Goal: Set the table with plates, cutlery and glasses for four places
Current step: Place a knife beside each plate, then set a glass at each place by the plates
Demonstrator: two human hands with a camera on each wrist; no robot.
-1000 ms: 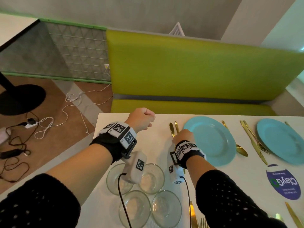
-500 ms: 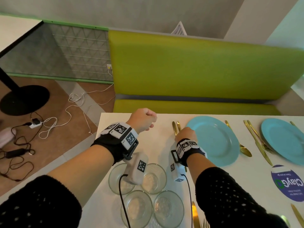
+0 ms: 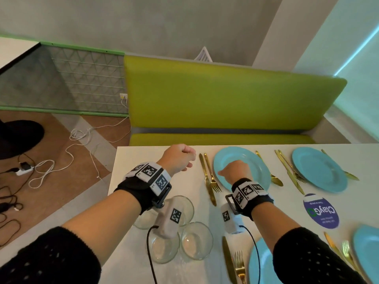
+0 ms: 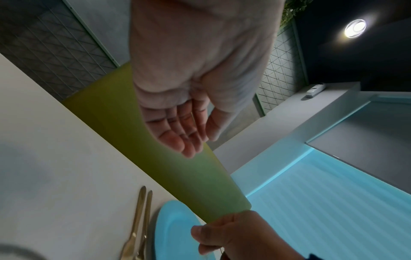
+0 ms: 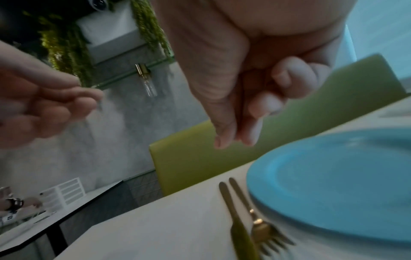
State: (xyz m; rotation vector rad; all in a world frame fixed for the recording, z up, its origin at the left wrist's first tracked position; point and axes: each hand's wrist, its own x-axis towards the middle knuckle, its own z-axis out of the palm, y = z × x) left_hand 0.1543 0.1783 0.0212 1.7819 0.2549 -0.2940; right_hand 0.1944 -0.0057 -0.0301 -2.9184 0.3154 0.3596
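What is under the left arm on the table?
Clear glasses stand grouped below the left wrist. Four rims show; the wrist camera covers parts of them, so their contents cannot be seen.

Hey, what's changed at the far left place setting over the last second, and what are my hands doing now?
Your right hand has come off the gold knife and fork and shifted right, over the blue plate; its fingers are curled and hold nothing. The cutlery stays beside the plate. Your left hand still hovers empty above the table, and the four glasses haven't moved.
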